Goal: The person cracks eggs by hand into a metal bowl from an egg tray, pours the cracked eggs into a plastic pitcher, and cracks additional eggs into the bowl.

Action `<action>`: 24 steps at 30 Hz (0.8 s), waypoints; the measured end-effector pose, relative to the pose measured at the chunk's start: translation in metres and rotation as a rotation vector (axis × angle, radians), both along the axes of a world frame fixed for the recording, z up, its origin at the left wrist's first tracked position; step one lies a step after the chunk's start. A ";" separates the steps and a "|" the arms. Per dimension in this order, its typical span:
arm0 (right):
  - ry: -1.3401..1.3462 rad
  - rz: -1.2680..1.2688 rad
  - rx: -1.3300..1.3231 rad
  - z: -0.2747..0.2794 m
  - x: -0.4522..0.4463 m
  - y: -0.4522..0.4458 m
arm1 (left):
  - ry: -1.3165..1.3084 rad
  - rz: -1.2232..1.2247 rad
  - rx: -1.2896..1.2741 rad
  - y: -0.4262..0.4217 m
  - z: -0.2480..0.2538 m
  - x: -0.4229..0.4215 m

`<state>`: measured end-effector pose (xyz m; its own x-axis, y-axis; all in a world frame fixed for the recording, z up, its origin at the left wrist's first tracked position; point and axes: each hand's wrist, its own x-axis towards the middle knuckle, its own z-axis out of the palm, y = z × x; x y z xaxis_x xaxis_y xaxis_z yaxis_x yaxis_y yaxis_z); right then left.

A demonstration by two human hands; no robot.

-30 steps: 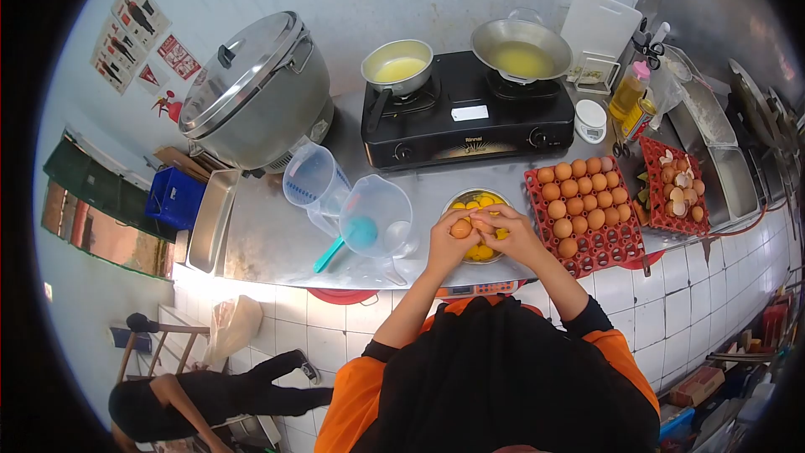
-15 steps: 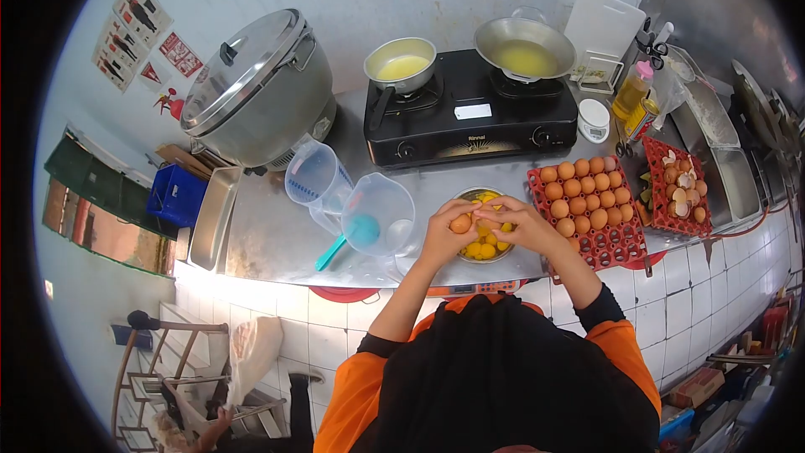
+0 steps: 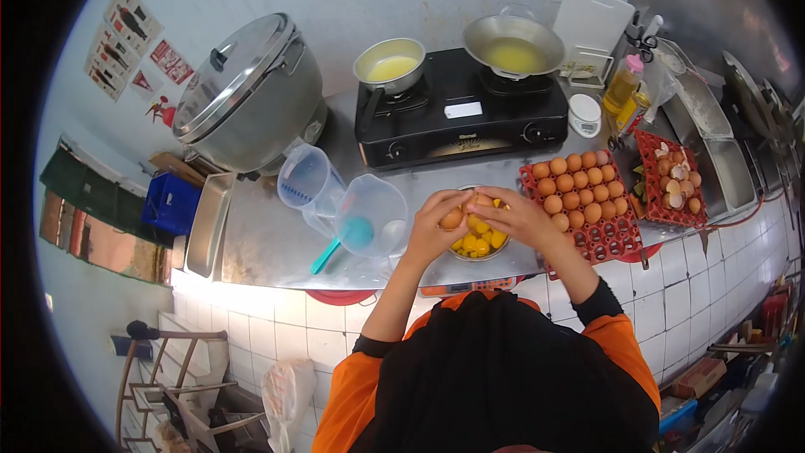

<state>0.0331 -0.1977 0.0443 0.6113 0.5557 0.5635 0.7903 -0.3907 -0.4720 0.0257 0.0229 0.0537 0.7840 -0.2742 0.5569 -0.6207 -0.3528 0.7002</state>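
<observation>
Compared with the earlier frame, our hands have moved with the cracked egg (image 3: pixel 482 200) toward the far side of the bowl (image 3: pixel 479 253), and more yolks (image 3: pixel 480 239) show between them. At the lower left, the plastic bag (image 3: pixel 289 394) now hangs lower and nearer us. The cracked egg is above the bowl on the tabletop (image 3: pixel 277 250), left of the egg tray (image 3: pixel 608 239). Our fingers cover its ends, so we cannot tell which way it points or how its long axis runs. Our left hand (image 3: pixel 436 225) has its grip curled round a spare egg (image 3: pixel 451 218) while its fingertips pinch the cracked egg; our right hand (image 3: pixel 521 222) pinches the other side.
</observation>
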 end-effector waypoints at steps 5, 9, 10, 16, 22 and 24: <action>0.703 -0.077 0.602 -0.047 -0.021 0.010 | 0.294 -0.011 -0.135 -0.026 -0.046 -0.007; 0.827 -0.232 1.053 -0.072 -0.030 -0.020 | 0.485 -0.075 -0.241 -0.032 -0.073 -0.014; 0.806 -0.297 1.096 -0.061 -0.032 -0.039 | 0.611 -0.067 -0.309 -0.032 -0.058 -0.020; 0.231 -0.877 1.217 -0.055 0.008 -0.241 | 0.665 0.026 -0.457 -0.031 -0.052 -0.015; 0.365 -1.020 1.676 -0.021 0.013 -0.389 | 0.710 0.095 -0.483 -0.036 -0.056 -0.021; 0.328 -1.205 1.372 -0.062 0.012 -0.423 | 0.719 0.104 -0.501 -0.036 -0.059 -0.021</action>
